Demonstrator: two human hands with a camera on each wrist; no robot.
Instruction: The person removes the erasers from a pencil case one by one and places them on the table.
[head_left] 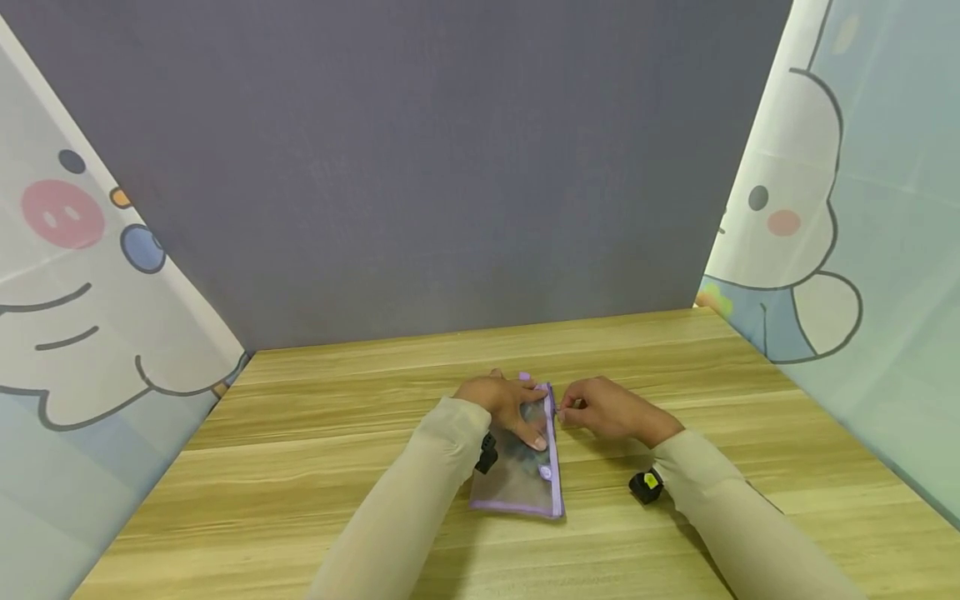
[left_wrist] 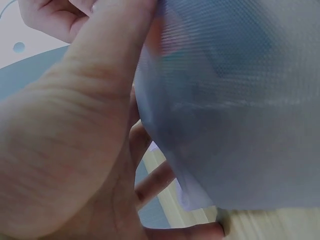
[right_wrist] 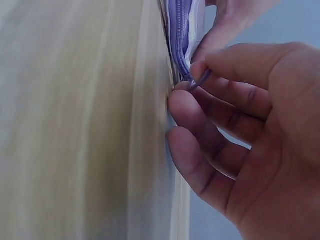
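A translucent mesh zipper pouch (head_left: 502,487) with purple edging lies on the table, dark and coloured contents showing blurrily through it. Across its upper part rests my left hand (head_left: 510,404), fingers and thumb spread over the mesh near the zipped side. The left wrist view has the pouch's mesh (left_wrist: 240,125) close up beside the thumb. At the zipped edge, my right hand (head_left: 603,408) pinches the purple zipper pull (right_wrist: 202,79) between thumb and forefinger. The zipper teeth (right_wrist: 180,30) run up from there in the right wrist view. What exactly is inside cannot be made out.
A wood-grain table (head_left: 300,467) carries the pouch. Behind it stands a dark grey panel (head_left: 465,167). Cartoon-printed curtains hang at the left (head_left: 75,333) and right (head_left: 862,250). Black wrist cameras sit under both wrists.
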